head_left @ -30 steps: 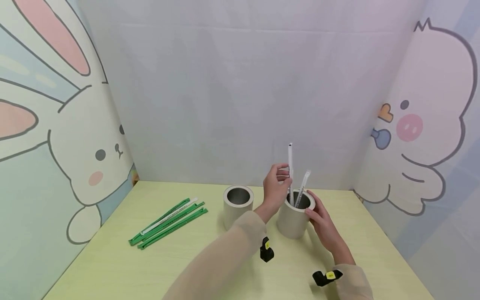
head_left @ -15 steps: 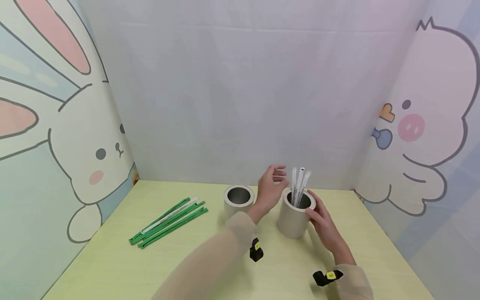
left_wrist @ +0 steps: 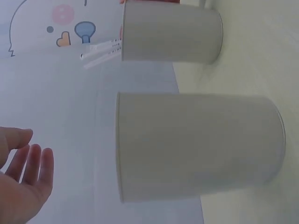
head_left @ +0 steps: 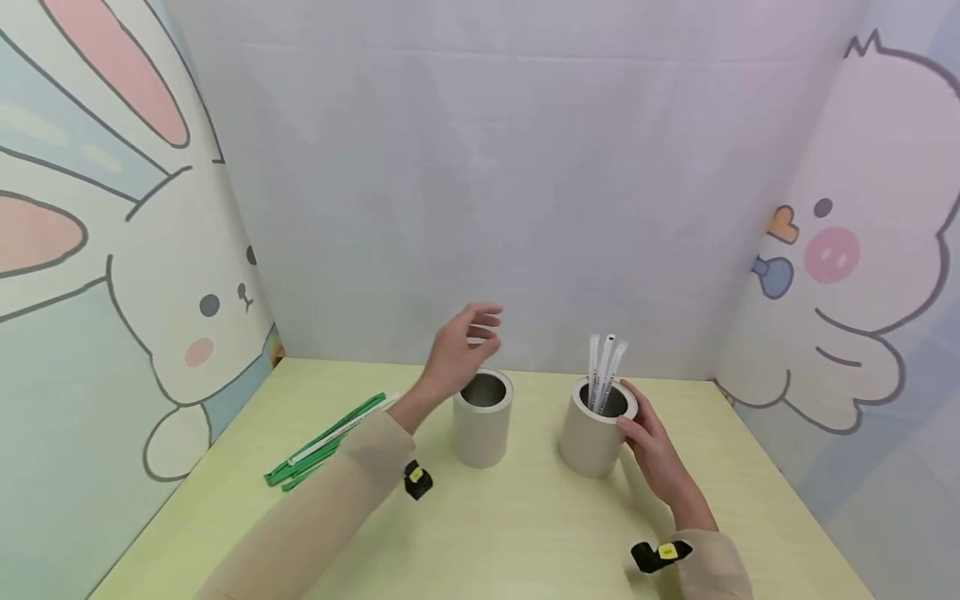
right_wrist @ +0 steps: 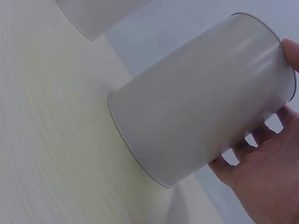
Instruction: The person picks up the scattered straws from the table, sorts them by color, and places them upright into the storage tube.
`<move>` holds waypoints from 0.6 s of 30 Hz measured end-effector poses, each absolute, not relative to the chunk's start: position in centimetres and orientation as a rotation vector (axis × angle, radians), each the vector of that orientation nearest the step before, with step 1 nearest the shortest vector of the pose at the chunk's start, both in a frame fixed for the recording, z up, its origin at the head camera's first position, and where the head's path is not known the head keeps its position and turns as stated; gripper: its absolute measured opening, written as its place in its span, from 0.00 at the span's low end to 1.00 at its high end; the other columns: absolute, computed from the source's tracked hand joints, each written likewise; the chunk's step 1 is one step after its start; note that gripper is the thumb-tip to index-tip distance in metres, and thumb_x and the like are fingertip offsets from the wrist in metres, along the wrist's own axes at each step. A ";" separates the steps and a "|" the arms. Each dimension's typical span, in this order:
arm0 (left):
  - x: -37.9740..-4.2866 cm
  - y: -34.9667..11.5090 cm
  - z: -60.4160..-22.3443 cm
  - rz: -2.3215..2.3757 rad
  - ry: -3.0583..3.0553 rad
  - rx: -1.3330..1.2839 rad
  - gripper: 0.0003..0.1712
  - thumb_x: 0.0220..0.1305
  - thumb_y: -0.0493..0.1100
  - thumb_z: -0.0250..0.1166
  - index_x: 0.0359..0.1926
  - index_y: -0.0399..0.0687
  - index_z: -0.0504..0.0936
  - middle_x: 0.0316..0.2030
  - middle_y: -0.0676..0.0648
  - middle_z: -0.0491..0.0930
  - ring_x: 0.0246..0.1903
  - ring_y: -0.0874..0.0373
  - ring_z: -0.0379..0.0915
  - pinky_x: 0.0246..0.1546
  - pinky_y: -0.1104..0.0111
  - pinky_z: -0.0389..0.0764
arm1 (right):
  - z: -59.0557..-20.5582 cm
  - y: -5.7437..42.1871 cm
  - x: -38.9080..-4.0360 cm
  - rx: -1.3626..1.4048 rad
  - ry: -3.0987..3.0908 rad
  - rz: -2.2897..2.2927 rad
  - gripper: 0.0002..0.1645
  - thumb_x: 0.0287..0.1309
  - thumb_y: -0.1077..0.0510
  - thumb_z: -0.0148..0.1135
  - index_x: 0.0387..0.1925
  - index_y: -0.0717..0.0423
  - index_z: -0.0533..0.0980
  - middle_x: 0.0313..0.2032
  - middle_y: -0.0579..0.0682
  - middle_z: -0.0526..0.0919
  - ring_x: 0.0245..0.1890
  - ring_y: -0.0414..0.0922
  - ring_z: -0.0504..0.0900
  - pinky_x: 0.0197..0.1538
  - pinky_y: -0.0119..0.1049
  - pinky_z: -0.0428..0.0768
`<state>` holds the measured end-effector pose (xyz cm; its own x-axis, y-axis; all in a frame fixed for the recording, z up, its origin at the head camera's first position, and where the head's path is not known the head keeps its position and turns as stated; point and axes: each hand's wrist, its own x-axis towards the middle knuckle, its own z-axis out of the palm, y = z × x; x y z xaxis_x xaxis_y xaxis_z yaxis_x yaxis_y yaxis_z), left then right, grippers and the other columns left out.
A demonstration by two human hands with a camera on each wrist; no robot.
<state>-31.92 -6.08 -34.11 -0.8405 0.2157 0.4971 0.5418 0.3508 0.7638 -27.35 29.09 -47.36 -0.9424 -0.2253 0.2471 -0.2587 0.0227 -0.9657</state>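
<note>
My left hand (head_left: 453,354) hovers above and behind the left grey canister (head_left: 482,433), its fingers loosely bent and holding nothing. In the left wrist view that hand (left_wrist: 23,172) is apart from the canister's mouth. My right hand (head_left: 660,458) grips the rim and side of the right grey canister (head_left: 591,442), thumb and fingers round it in the right wrist view. Several white paper-wrapped straws (head_left: 604,375) stand in the right canister, leaning slightly. Several green-wrapped straws (head_left: 288,472) lie on the table at left with a white straw (head_left: 337,432); my left sleeve partly covers them.
The pale yellow table (head_left: 525,533) ends at a grey back curtain (head_left: 525,208). Side panels carry a rabbit drawing (head_left: 187,317) on the left and a chick drawing (head_left: 862,233) on the right. The two canisters stand a gap apart.
A white straw that my left hand was holding dropped into the right canister. The left hand then let go and moved left, over the left canister. The right hand kept its grip.
</note>
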 end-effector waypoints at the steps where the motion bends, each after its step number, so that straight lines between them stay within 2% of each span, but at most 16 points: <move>1: -32.0 -7.0 -34.0 -1.456 -2.326 -0.676 0.28 0.71 0.33 0.69 0.69 0.52 0.78 0.56 0.48 0.85 0.52 0.54 0.84 0.56 0.61 0.86 | -47.3 29.1 -27.3 0.528 -2.223 2.118 0.39 0.84 0.56 0.43 0.86 0.49 0.42 0.83 0.62 0.43 0.72 0.31 0.60 0.64 0.19 0.68; 7: -32.1 -12.2 -34.6 -1.249 -2.466 -0.715 0.31 0.72 0.32 0.68 0.73 0.50 0.74 0.62 0.44 0.82 0.55 0.50 0.83 0.59 0.57 0.85 | -47.3 29.3 -27.3 0.537 -2.207 2.131 0.39 0.84 0.56 0.43 0.86 0.50 0.42 0.83 0.63 0.43 0.71 0.31 0.61 0.64 0.19 0.68; 12: -32.2 -15.5 -35.7 -1.118 -2.574 -0.672 0.34 0.71 0.30 0.68 0.74 0.50 0.73 0.65 0.41 0.80 0.56 0.46 0.83 0.57 0.53 0.86 | -47.5 29.3 -27.3 0.537 -2.196 2.137 0.39 0.84 0.56 0.43 0.86 0.51 0.42 0.83 0.64 0.44 0.71 0.31 0.61 0.64 0.19 0.69; 18: -32.3 -19.5 -38.2 -0.917 -2.686 -0.651 0.33 0.68 0.28 0.69 0.72 0.45 0.76 0.62 0.37 0.80 0.54 0.42 0.83 0.52 0.49 0.87 | -47.6 29.2 -27.6 0.540 -2.190 2.145 0.39 0.84 0.57 0.44 0.86 0.51 0.42 0.83 0.63 0.44 0.71 0.32 0.62 0.64 0.20 0.69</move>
<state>-32.33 -19.49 -38.15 -0.8749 0.3354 0.3494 0.4790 0.7055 0.5224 -27.55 29.25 -47.56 -0.9395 -0.2241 0.2592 -0.2638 -0.0100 -0.9645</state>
